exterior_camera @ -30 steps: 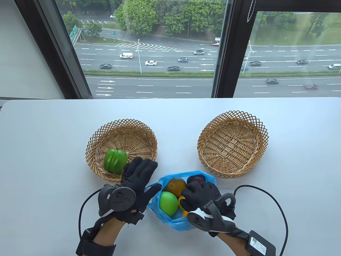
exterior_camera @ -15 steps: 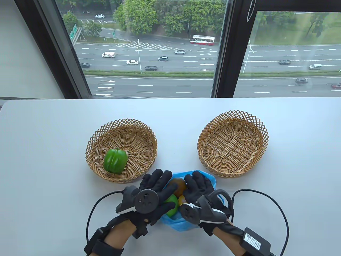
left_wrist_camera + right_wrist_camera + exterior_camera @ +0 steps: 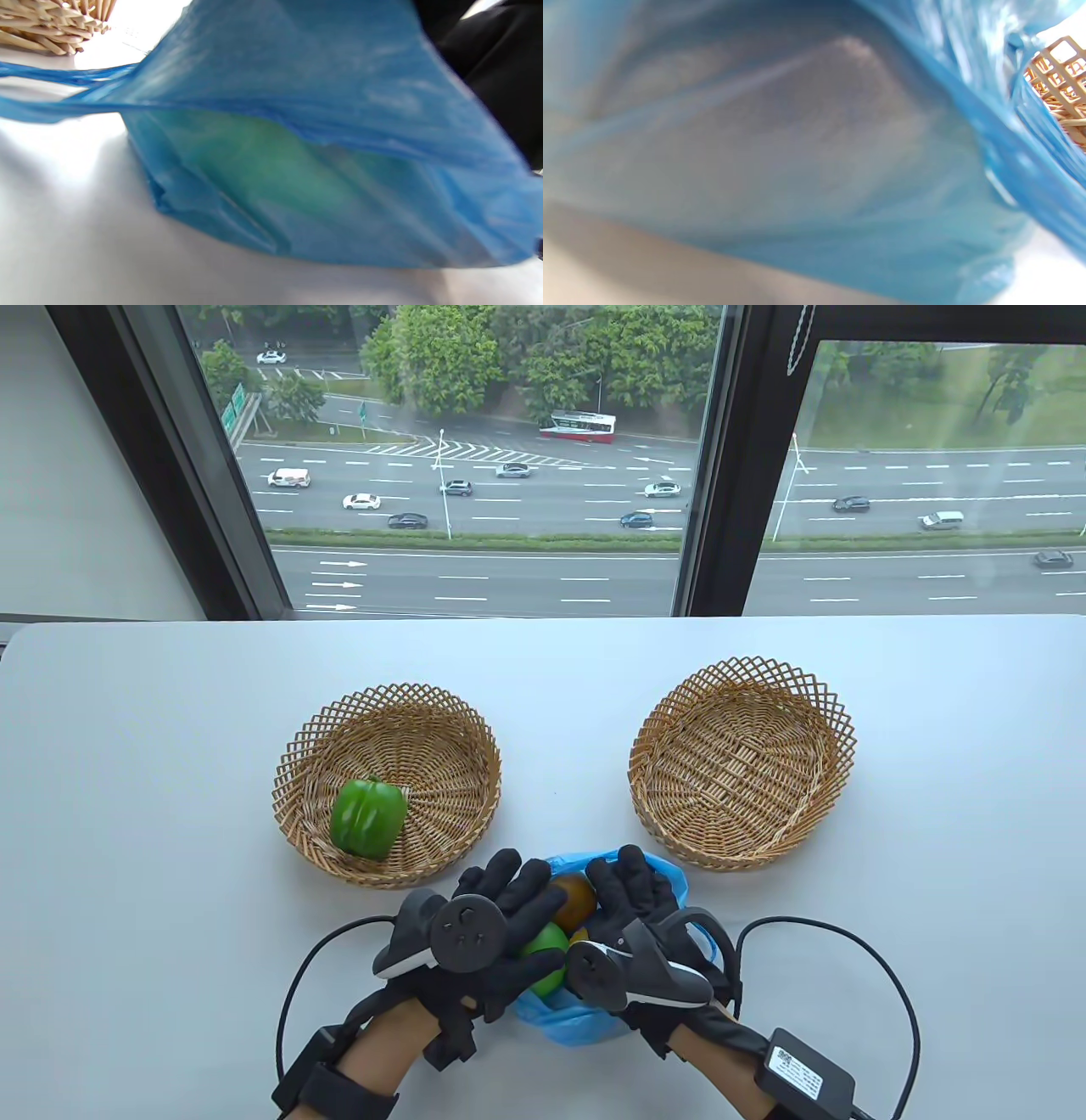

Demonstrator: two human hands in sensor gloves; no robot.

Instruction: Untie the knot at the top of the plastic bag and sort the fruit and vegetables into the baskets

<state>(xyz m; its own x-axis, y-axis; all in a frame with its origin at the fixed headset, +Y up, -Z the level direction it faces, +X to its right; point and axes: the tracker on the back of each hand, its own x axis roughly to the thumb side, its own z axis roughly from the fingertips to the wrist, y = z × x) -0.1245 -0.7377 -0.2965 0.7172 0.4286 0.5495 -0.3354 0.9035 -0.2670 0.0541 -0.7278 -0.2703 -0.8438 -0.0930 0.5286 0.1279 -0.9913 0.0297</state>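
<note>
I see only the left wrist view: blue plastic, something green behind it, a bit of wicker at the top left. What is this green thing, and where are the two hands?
Observer: The table view shows a round green fruit inside the open blue bag.
Operator: And the hands?
Observer: The left hand and the right hand both lie over the bag mouth, fingers pointing away from the person. Whether they hold anything I cannot tell.
Operator: Is any basket filled already?
Observer: The left basket holds one green pepper; the right basket holds nothing.
</note>
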